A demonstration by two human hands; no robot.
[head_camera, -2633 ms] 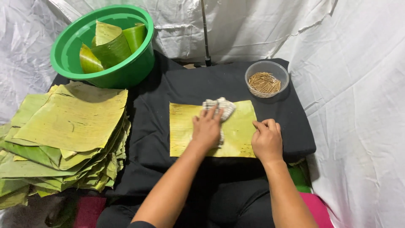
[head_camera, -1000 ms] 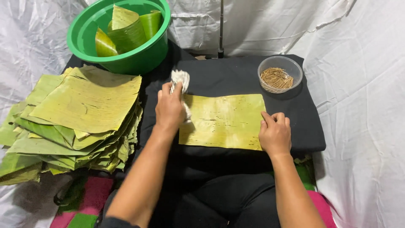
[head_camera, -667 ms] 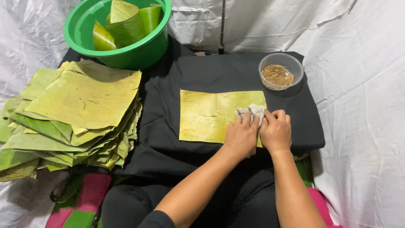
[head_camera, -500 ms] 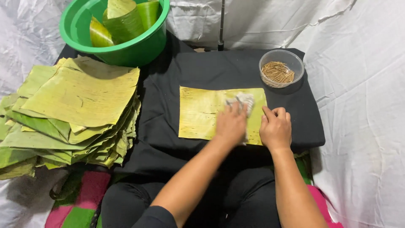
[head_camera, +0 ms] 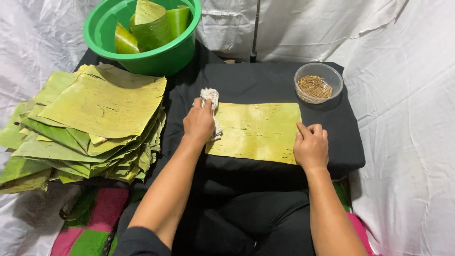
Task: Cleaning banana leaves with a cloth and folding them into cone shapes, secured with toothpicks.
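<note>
A yellow-green rectangular leaf piece (head_camera: 258,130) lies flat on a black cloth-covered surface (head_camera: 256,83). My left hand (head_camera: 199,121) grips a small white cloth (head_camera: 211,97) and presses it on the leaf's left end. My right hand (head_camera: 311,146) rests flat on the leaf's right lower corner, fingers together, holding it down. Both forearms reach in from the bottom of the view.
A thick stack of green leaf pieces (head_camera: 90,123) sits at the left. A green basin (head_camera: 161,54) with folded leaf pieces (head_camera: 151,23) stands at the back left. A clear bowl of small sticks (head_camera: 317,83) is at the back right. White sheeting surrounds everything.
My left hand with the cloth has slid from the leaf's right end, beside my right hand, to its left end. My right hand has stayed on the right corner.
</note>
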